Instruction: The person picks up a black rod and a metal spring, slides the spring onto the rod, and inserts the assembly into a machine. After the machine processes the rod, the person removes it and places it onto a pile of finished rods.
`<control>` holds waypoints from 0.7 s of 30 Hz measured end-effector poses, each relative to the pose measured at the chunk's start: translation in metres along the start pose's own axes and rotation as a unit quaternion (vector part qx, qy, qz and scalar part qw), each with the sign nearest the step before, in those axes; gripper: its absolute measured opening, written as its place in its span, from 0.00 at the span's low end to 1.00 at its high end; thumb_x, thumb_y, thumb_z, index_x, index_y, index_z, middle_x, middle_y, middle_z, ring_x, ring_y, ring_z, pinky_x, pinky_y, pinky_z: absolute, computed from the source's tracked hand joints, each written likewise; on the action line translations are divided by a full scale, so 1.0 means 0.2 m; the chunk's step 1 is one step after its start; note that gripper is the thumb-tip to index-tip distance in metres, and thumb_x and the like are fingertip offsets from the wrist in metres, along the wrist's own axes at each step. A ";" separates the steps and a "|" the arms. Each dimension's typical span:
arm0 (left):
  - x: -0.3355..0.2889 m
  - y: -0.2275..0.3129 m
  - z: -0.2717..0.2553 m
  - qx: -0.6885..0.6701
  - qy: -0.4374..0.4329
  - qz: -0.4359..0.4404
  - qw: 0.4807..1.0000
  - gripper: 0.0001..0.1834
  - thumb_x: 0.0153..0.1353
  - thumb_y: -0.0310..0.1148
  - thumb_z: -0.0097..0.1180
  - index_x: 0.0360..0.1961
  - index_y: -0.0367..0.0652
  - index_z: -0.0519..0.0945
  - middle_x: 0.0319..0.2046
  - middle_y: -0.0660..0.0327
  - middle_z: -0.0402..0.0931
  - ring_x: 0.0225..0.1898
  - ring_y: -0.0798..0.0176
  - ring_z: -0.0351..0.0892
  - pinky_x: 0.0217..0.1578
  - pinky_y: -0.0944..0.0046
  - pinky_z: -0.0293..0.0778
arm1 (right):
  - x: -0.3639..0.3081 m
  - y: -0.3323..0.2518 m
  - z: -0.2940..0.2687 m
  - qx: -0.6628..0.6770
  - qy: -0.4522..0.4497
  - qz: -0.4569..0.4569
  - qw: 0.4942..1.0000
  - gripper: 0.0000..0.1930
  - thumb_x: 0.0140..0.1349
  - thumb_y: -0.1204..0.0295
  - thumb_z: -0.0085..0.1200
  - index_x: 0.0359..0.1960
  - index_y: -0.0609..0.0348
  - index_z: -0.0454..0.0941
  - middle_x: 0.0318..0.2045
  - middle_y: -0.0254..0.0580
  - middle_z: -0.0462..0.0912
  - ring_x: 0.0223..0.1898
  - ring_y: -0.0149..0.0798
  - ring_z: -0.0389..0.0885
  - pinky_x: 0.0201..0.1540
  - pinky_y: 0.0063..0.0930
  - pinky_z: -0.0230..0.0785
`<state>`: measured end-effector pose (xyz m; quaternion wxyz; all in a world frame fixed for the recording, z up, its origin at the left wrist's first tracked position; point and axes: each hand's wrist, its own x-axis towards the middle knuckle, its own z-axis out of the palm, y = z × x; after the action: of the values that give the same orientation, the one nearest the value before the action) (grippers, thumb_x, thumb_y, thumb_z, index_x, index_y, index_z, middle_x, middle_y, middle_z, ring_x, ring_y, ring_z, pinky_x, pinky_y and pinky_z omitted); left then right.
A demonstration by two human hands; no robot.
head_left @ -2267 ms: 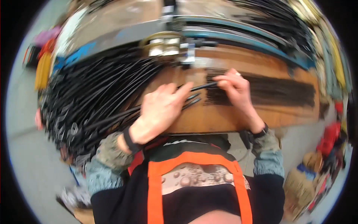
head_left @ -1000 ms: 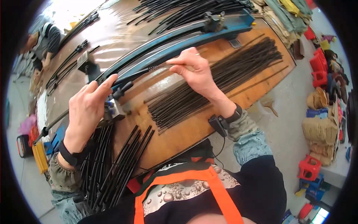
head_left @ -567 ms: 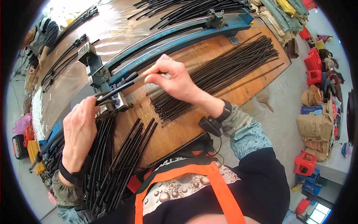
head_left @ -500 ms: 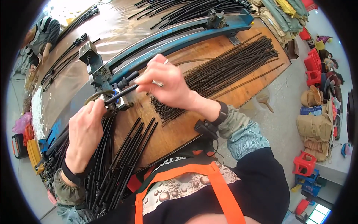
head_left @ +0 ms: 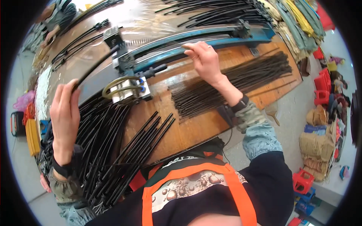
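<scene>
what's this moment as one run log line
left hand: pinching slender black tube | right hand: near long blue metal rail, grip unclear | brown wooden tabletop: bundle of slim dark rods

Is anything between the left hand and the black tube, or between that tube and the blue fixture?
Nothing visible. The left hand pinches the black tube directly, and the tube's far end overlaps the blue fixture at its left end in view; contact is unclear.
</scene>
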<state>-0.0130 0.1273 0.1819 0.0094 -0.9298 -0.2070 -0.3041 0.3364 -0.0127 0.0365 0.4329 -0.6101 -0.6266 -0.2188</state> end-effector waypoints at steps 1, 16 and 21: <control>0.00 -0.06 -0.04 0.017 -0.019 -0.013 1.000 0.16 0.65 0.25 0.57 0.54 0.45 0.80 0.30 0.52 0.74 0.30 0.52 0.76 0.32 0.60 0.72 | 0.04 -0.04 0.05 0.011 -0.001 -0.008 1.000 0.10 0.63 0.75 0.58 0.46 0.58 0.83 0.27 0.34 0.84 0.27 0.31 0.79 0.32 0.24 0.71; -0.39 -0.40 -0.30 0.016 0.003 -0.188 0.982 0.16 0.68 0.28 0.56 0.56 0.40 0.79 0.36 0.48 0.82 0.32 0.62 0.79 0.38 0.66 0.74 | 0.62 -0.45 0.65 0.399 -0.166 0.068 0.899 0.07 0.63 0.72 0.62 0.40 0.61 0.83 0.30 0.34 0.86 0.31 0.22 0.81 0.37 0.19 0.74; -0.39 -0.45 -0.24 0.007 0.030 -0.172 0.985 0.16 0.67 0.29 0.57 0.56 0.40 0.79 0.35 0.48 0.82 0.30 0.62 0.78 0.36 0.65 0.74 | 0.68 -0.53 0.70 0.342 -0.282 0.082 0.893 0.06 0.66 0.70 0.58 0.39 0.58 0.82 0.27 0.37 0.85 0.30 0.29 0.83 0.37 0.25 0.75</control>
<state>-0.1324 0.1738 0.1665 -0.0301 -0.8708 -0.3656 -0.3273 0.2136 0.1610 0.0983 0.4359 -0.5096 -0.7063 0.2267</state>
